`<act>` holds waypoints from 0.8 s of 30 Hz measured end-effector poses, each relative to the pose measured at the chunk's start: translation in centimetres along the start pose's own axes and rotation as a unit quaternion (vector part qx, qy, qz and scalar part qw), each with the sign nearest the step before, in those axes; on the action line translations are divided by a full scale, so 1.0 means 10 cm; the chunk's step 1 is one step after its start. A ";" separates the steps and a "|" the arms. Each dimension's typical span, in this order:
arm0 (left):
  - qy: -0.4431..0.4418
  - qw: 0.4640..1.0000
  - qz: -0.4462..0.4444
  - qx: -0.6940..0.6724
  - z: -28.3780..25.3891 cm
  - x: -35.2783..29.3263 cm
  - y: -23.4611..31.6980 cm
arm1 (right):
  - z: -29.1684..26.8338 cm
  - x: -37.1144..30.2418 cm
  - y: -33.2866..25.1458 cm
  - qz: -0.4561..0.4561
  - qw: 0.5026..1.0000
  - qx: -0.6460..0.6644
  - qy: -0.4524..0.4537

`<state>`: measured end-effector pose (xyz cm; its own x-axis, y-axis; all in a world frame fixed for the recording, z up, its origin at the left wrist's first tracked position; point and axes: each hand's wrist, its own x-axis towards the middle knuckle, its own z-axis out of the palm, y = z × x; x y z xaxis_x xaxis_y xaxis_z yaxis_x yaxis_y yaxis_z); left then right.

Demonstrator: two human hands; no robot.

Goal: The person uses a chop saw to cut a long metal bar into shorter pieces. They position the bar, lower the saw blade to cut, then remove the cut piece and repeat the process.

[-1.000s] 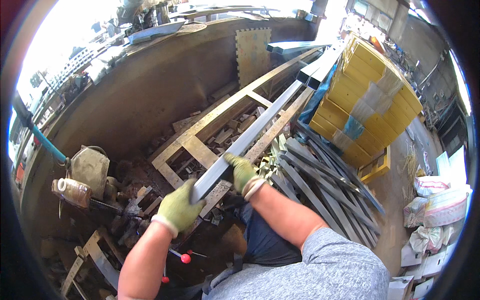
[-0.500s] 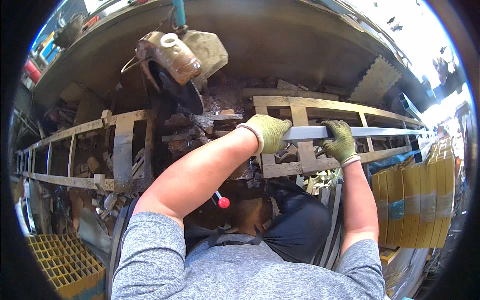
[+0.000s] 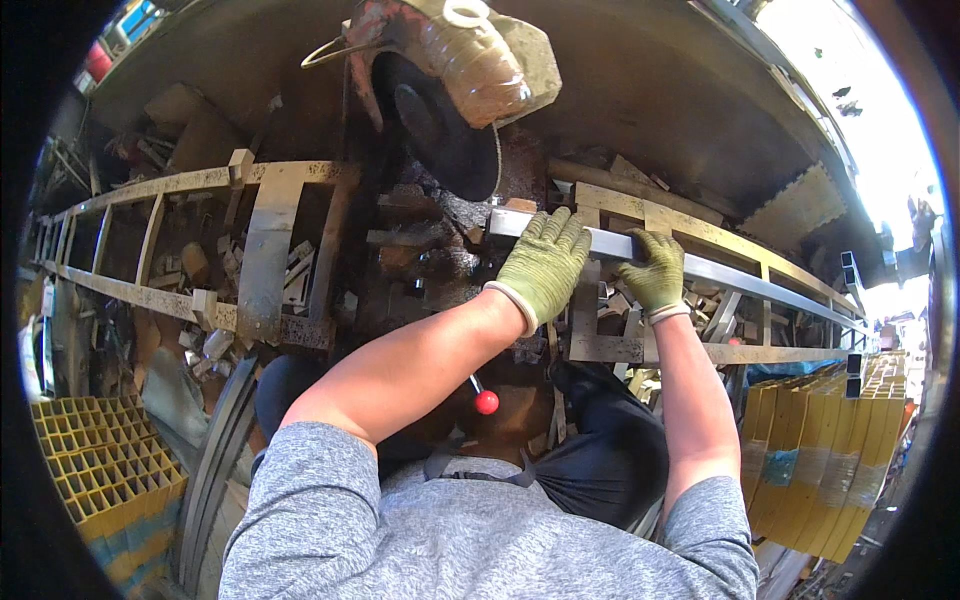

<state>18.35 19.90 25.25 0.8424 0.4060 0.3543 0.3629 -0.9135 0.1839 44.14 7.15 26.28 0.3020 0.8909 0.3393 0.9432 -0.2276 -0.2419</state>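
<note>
A long silver square metal tube [image 3: 730, 272] runs from the middle toward the far right, above a metal frame. My left hand [image 3: 545, 265], in a green glove, lies across the tube near its left end, fingers stretched over the top. My right hand [image 3: 657, 272], gloved alike, curls around the tube a little farther right, its fingers bent over the far side. Beyond the tube's end, to the upper left, hangs the black disc [image 3: 440, 130] of a cut-off saw with a taped guard [image 3: 475, 65]. The disc's lower edge is close to the tube's end.
Ladder-like metal frames extend left [image 3: 265, 250] and right [image 3: 605, 347] of the saw, with offcuts around them. A red ball-topped lever [image 3: 486, 402] rises before my lap. Stacked yellowish tubes stand at lower left [image 3: 100, 450] and right [image 3: 820, 450].
My left hand has gone from gripping the tube's end to lying flat over it, leaving the end exposed. My right hand stays on the tube. The view has shifted, with the saw now higher.
</note>
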 end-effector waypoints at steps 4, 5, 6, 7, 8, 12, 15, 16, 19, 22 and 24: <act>-0.033 0.999 -0.028 0.020 0.01 -0.22 -0.20 | 0.24 -0.01 -0.17 0.050 0.998 0.018 -0.025; -0.024 0.999 -0.022 0.030 -0.01 -0.28 -0.24 | 0.30 -0.02 -0.21 0.027 0.999 0.016 -0.006; -0.064 0.997 -0.021 0.039 -0.03 -0.34 -0.30 | 0.36 -0.02 -0.24 0.038 0.999 -0.001 -0.017; -0.033 0.999 -0.022 0.026 -0.05 -0.38 -0.33 | 0.41 -0.03 -0.26 0.018 1.000 0.013 0.002; -0.041 0.999 -0.030 0.011 -0.07 -0.42 -0.37 | 0.44 -0.02 -0.29 0.012 1.000 0.019 0.008; 0.006 0.998 -0.056 -0.022 -0.12 -0.50 -0.43 | 0.51 0.00 -0.39 -0.006 1.000 0.022 0.000; -0.032 0.995 -0.078 -0.044 -0.12 -0.52 -0.44 | 0.55 0.01 -0.50 0.000 1.000 0.013 0.004; -0.033 0.995 -0.084 -0.044 -0.11 -0.53 -0.44 | 0.56 0.01 -0.53 -0.008 1.000 0.011 0.012; -0.051 0.994 -0.092 -0.032 -0.10 -0.51 -0.44 | 0.57 0.02 -0.59 0.013 1.000 0.010 -0.008; -0.069 0.993 -0.092 -0.022 -0.11 -0.49 -0.44 | 0.52 0.05 -0.60 0.009 0.999 0.007 -0.031; -0.083 0.992 -0.093 -0.023 -0.14 -0.49 -0.44 | 0.46 0.08 -0.62 0.018 0.998 0.017 -0.066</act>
<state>12.09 21.94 24.02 0.8185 0.5532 0.1548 0.5025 -0.8201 0.2738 37.94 11.12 23.83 0.3124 0.9269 0.2080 0.9261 -0.2485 -0.2838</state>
